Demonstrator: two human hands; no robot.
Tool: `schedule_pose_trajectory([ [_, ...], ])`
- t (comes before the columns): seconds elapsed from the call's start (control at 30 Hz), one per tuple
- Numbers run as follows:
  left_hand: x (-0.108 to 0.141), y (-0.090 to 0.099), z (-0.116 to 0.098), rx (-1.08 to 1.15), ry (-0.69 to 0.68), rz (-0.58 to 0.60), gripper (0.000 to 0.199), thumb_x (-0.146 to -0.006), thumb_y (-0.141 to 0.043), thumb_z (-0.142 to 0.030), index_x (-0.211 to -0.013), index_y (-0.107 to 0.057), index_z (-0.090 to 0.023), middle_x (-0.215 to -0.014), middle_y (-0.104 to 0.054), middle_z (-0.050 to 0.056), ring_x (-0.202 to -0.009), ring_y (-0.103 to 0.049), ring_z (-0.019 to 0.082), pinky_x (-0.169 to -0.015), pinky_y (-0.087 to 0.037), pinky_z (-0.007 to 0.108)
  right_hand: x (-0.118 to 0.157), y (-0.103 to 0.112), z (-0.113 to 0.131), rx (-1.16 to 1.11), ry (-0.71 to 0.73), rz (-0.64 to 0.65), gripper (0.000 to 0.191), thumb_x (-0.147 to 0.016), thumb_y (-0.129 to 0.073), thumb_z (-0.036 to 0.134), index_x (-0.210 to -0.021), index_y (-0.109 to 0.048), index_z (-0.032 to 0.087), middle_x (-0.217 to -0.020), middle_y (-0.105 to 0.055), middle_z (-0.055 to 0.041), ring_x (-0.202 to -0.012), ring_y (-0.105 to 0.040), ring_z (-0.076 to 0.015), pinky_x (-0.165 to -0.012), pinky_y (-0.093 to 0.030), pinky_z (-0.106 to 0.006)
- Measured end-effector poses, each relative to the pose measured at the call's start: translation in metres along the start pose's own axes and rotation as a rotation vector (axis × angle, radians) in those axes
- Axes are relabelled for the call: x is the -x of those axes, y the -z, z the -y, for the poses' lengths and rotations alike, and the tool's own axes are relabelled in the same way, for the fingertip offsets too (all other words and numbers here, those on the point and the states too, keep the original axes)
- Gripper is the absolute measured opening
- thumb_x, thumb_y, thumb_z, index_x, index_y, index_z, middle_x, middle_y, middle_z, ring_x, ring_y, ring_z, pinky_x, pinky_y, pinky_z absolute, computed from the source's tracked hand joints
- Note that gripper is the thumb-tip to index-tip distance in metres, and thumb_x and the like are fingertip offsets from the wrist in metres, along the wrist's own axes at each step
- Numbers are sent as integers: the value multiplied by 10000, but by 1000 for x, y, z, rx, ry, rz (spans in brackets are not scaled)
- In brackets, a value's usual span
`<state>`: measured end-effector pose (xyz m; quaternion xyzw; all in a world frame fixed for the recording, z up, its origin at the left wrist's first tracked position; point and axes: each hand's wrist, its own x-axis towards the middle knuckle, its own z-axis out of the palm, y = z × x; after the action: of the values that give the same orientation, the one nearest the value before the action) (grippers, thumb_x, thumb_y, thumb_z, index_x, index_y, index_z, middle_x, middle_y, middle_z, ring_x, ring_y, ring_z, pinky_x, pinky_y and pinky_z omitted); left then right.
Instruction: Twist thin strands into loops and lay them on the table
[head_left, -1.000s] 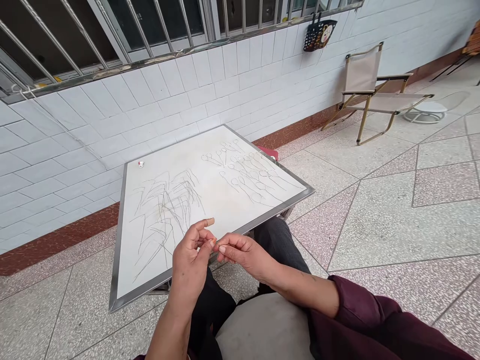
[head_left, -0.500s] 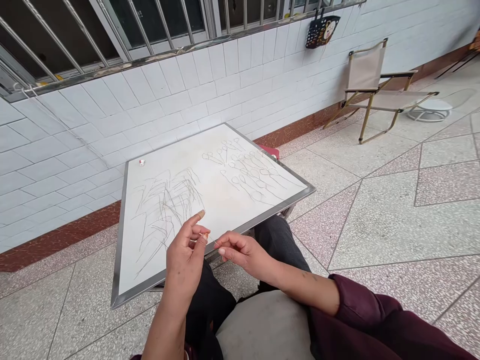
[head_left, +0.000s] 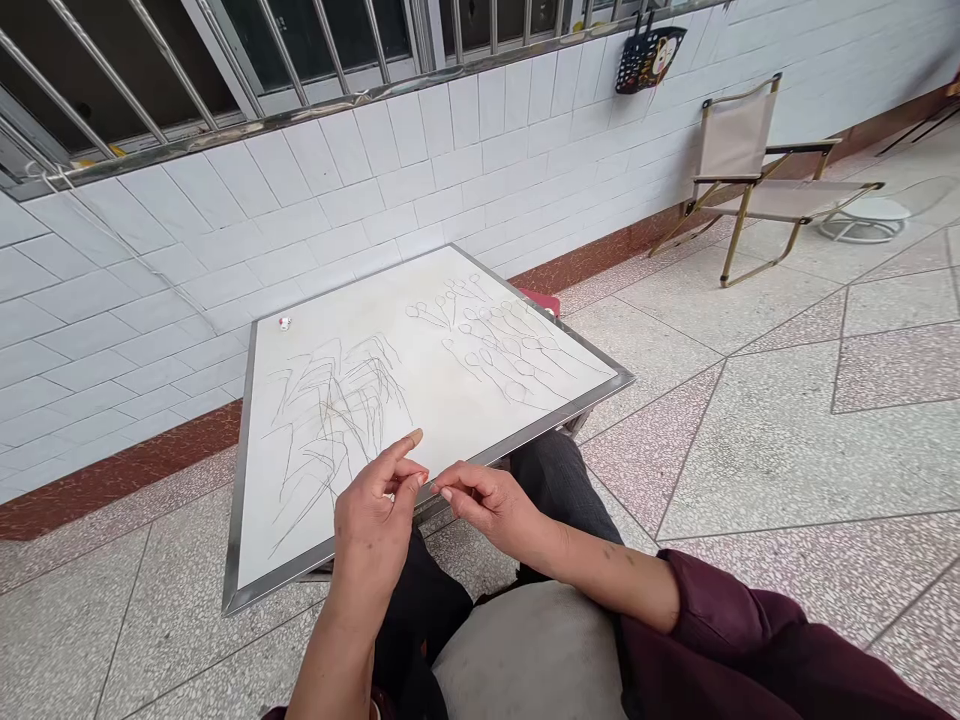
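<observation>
My left hand [head_left: 373,515] is above the near edge of the white table, its thumb and a finger pinched together and the index finger stretched out. Something small and orange-red shows at those fingertips. Close beside it, nearly touching, my right hand [head_left: 499,512] pinches a thin wire between thumb and index finger; most of the wire is hidden by the fingers. On the table's left half lies a tangle of bent thin wires [head_left: 330,390]. Several wires with looped ends [head_left: 517,345] are spread over the right half.
The metal-rimmed white table [head_left: 442,400] stands against a tiled wall. A small white and red item [head_left: 285,323] sits at its far left corner. Beyond it are a folding chair [head_left: 739,140], a dark hanging basket [head_left: 646,62] and a red thing [head_left: 544,302] behind the table.
My left hand has shifted slightly right, closing the gap to my right hand. The thin wire seen stretched between them is now mostly hidden.
</observation>
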<state>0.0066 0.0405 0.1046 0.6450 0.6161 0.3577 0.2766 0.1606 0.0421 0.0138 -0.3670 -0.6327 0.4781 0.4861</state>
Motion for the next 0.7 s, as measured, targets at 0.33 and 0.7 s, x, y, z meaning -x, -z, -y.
schedule_pose_trajectory([
  [0.33,-2,-1,9,40,32,0,328,-833,-593,-328,-1134,-718,-298,-828,-720,-29,-844,-650,182,-841,-491,317,0,-3,1,-11,-39,-49,124,-919,-536,249,-899,-650,203,-660,-541,34,-589,-470,-106,-580,-379,-229],
  [0.7,-2,0,12,12,22,16,338,-844,-586,-314,-1161,-702,-299,-841,-720,-25,-845,-663,192,-852,-487,339,2,-8,-2,35,-60,10,125,-973,-482,280,-918,-576,218,-730,-611,26,-663,-534,-121,-665,-410,-249],
])
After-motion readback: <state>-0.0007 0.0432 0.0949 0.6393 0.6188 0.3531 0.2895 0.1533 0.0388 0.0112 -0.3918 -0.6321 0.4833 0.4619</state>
